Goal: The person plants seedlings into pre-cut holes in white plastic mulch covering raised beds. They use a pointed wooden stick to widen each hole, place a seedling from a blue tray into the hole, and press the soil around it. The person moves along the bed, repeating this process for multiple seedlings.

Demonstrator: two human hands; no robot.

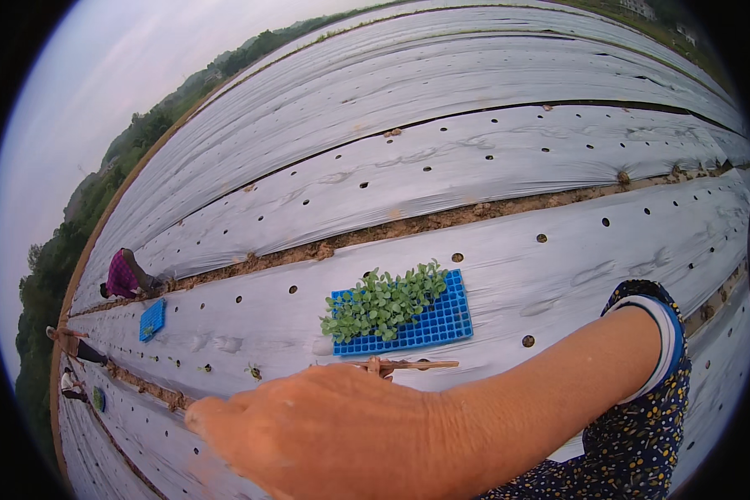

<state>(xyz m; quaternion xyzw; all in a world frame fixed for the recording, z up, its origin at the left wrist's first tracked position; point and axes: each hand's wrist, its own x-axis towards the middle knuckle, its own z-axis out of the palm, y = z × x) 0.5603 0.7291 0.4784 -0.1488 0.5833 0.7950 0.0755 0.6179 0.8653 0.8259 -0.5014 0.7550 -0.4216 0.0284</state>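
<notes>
My right hand (344,425) reaches in from the right, back of the hand towards me, its fingers curled down and mostly hidden. Just past it, dirty fingertips (380,370) hold a thin wooden stick (428,364); I cannot tell which hand they belong to. The rest of my left hand is out of sight. Beyond the stick lies a blue plug tray (456,319), where green seedlings (387,303) fill many cells and the cells on the near and right sides show no plants. The tray rests on silver plastic mulch film (500,275) with punched planting holes (528,341).
Small seedlings (254,372) stand in holes to the left. Another blue tray (152,320) lies farther along the bed, near a bent-over person (125,274). Two more people (75,344) are at the far left. A soil furrow (325,247) runs between the film-covered beds.
</notes>
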